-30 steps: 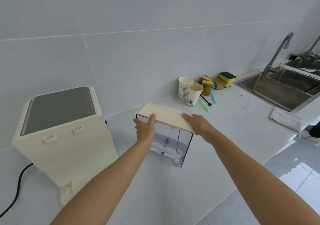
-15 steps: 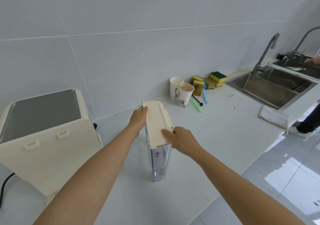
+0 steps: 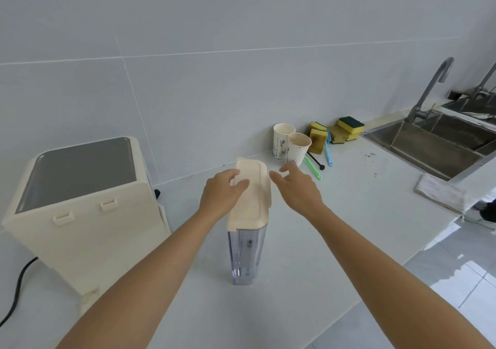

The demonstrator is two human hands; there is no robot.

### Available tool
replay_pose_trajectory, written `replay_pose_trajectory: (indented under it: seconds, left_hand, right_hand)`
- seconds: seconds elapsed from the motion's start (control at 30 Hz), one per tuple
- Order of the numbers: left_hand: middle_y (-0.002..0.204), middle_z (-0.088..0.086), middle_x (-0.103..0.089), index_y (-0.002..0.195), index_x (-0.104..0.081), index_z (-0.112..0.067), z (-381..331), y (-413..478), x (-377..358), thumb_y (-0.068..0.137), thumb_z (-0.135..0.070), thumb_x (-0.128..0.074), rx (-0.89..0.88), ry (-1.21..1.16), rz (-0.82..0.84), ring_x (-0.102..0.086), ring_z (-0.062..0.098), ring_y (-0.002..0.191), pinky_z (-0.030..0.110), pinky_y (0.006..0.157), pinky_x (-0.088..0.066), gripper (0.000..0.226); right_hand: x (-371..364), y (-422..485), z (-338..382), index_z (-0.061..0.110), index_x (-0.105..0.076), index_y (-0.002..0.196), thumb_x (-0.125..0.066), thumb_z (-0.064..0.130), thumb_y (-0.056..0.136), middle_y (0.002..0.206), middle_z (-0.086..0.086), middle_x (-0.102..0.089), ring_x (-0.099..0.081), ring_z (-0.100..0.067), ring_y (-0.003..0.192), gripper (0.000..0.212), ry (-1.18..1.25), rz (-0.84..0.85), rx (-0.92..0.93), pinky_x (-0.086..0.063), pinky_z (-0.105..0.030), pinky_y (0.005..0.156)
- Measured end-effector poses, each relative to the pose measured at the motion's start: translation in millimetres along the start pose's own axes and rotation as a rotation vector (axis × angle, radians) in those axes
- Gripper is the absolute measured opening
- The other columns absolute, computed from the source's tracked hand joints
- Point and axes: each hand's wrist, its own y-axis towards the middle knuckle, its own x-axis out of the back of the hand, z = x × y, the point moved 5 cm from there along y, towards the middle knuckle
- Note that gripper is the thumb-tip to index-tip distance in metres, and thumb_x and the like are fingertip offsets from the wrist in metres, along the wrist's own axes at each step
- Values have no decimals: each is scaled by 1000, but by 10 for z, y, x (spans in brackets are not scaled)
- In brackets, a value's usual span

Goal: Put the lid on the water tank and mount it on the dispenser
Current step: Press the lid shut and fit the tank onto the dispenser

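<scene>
A clear plastic water tank (image 3: pixel 245 254) stands upright on the white counter (image 3: pixel 308 241), its narrow end towards me. A cream lid (image 3: pixel 252 198) sits on top of it. My left hand (image 3: pixel 222 190) rests on the lid's left side, fingers over its far corner. My right hand (image 3: pixel 298 184) hovers just right of the lid with fingers spread, not touching it. The cream dispenser (image 3: pixel 80 203) with a grey top stands to the left, its back with two small hooks facing me.
Two paper cups (image 3: pixel 291 144), sponges (image 3: pixel 335 132) and small brushes sit at the wall behind the tank. A steel sink (image 3: pixel 434 144) with a tap is at the right, a folded cloth (image 3: pixel 440 191) near the counter edge. A black cord (image 3: pixel 16 292) trails from the dispenser.
The tank was turned from broadside to end-on. My right hand has let go of the lid and moved to the right; my left hand has shifted onto the lid's top.
</scene>
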Motion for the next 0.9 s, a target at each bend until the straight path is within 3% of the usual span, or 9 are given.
replay_pose_trajectory:
  seconds: [0.13,0.17,0.23,0.3,0.47,0.53,0.7,0.83,0.9]
  left_hand:
    - [136,4,-51,122,-55,-15,-113,-366,-126,79,-54,-39,-189,448,-3,-43,20,126,32,96,-39,60]
    - [128,4,-57,114,-61,-15,-137,-444,-159,75,-58,-33,-243,549,-42,-48,18,121,29,92,-42,65]
    - [93,-3,-71,81,-69,-21,-165,-545,-232,66,-63,-30,-270,675,-101,-64,12,94,20,70,-48,59]
    - [67,-8,-65,64,-63,-23,-161,-582,-305,63,-62,-34,-312,713,-127,-64,11,70,18,54,-45,49]
    - [70,-2,-69,78,-69,-17,-133,-582,-407,51,-56,-71,-327,795,-134,-67,17,71,21,63,-53,47]
    - [71,-2,-70,78,-70,-18,-145,-577,-407,48,-55,-74,-318,794,-142,-67,16,71,21,64,-53,47]
    - [73,-2,-71,76,-69,-20,-102,-554,-373,50,-48,-71,-352,785,-155,-68,16,72,20,62,-53,39]
    - [71,-8,-71,71,-69,-25,-40,-559,-201,60,-42,-46,-369,764,-100,-67,11,68,17,55,-51,31]
    - [83,-2,-74,83,-72,-24,11,-566,-33,64,-35,-46,-370,735,-136,-70,13,79,20,64,-54,34]
  right_hand:
    - [-221,357,170,19,-30,140,-42,38,91,148,-12,-34,-35,-26,134,55,97,178,151,-30,-36,105]
    - [-290,423,209,19,-27,142,-42,37,91,151,-12,-30,-30,-25,137,56,89,230,178,-27,-35,108]
    - [-413,533,271,20,-27,143,-40,36,92,152,-11,-27,-25,-24,141,55,59,295,214,-22,-34,111]
    - [-518,609,326,21,-30,142,-39,36,92,152,-11,-29,-26,-24,140,53,29,326,232,-22,-37,113]
    - [-674,717,360,36,-34,138,-32,47,89,149,-8,-33,-18,-27,141,51,-157,356,216,-15,-43,114]
    - [-666,739,381,36,-37,136,-33,47,89,144,-10,-39,-22,-29,139,48,-202,350,231,-17,-43,113]
    - [-608,717,376,40,-40,130,-35,54,86,135,-12,-41,-39,-35,127,47,-240,313,208,-31,-50,108]
    - [-579,672,365,37,-42,126,-36,54,84,124,-11,-47,-50,-31,114,46,-224,269,191,-39,-47,102]
    - [-546,663,342,33,-43,124,-39,54,83,115,-10,-51,-53,-30,108,46,-198,257,167,-42,-47,99]
